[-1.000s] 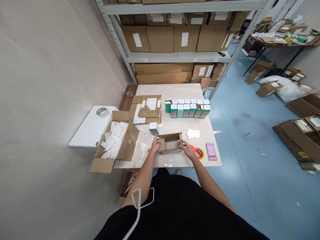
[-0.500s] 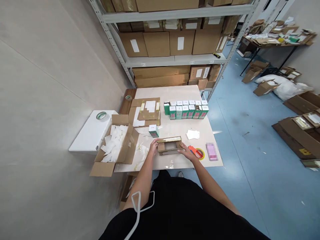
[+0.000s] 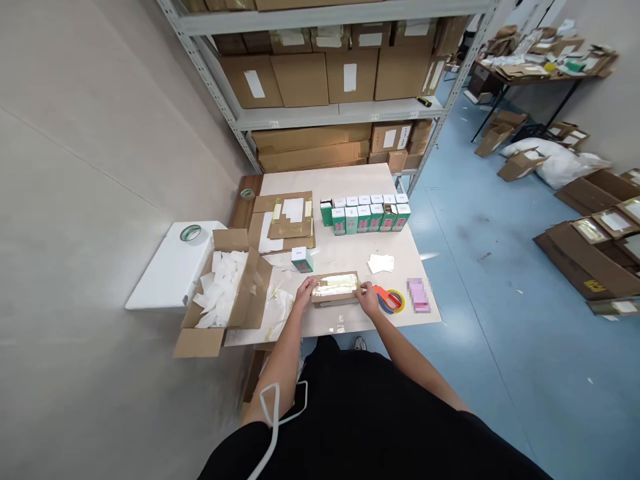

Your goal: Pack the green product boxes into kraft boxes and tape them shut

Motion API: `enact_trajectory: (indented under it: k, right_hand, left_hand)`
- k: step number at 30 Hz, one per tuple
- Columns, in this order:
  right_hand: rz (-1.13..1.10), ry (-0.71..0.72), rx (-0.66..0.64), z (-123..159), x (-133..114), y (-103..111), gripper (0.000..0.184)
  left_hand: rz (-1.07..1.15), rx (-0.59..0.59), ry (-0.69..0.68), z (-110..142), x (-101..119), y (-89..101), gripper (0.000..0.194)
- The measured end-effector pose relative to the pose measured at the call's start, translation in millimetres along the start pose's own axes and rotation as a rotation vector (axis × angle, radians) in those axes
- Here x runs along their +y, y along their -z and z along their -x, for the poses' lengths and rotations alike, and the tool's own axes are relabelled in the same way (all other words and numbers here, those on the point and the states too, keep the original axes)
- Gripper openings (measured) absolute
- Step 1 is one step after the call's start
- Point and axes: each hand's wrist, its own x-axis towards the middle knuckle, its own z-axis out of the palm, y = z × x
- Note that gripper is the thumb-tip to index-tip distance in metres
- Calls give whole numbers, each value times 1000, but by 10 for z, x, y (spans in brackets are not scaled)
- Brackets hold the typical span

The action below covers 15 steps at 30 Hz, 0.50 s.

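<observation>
A small brown cardboard box [image 3: 336, 288] lies near the table's front edge, its top flap down and shiny tape and a pale strip across it. My left hand [image 3: 305, 292] grips its left end. The fingers of my right hand [image 3: 367, 297] are closed at its right end, by the flap's edge. Just behind the box stands a green and white carton [image 3: 302, 259]. An orange tape dispenser [image 3: 384, 295] and a roll of yellow tape [image 3: 399, 301] lie right of my right hand.
Several green cartons [image 3: 364, 220] stand in rows at the back. Flattened cardboard [image 3: 295, 230] lies left of them, white cards [image 3: 381, 263] to the right. An open box of white paper [image 3: 226, 287] stands at the left. Shelving [image 3: 340, 115] rises behind the table [image 3: 350, 179].
The box's top flap has swung down over its opening, which showed before. My right hand has shifted to the flap's right edge, while my left hand stays at the left end.
</observation>
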Motion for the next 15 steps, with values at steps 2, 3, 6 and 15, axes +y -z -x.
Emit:
enact_trajectory:
  k: [2,3,6,15]
  right_hand:
    - [41,-29,27,8,34,-34,44]
    - [56,-43,31,16,50,-46,44]
    - [77,-69,25,39,90,-57,43]
    - [19,-72,66,79,174,23,49]
  left_hand:
    - [-11,-16,-18,11,-35,-27,49]
    - [-23,-18,-19,13,-51,-53,51]
    - [-54,3,-17,3,-81,-170,62]
    - [-220,93,147,11,-232,-608,90]
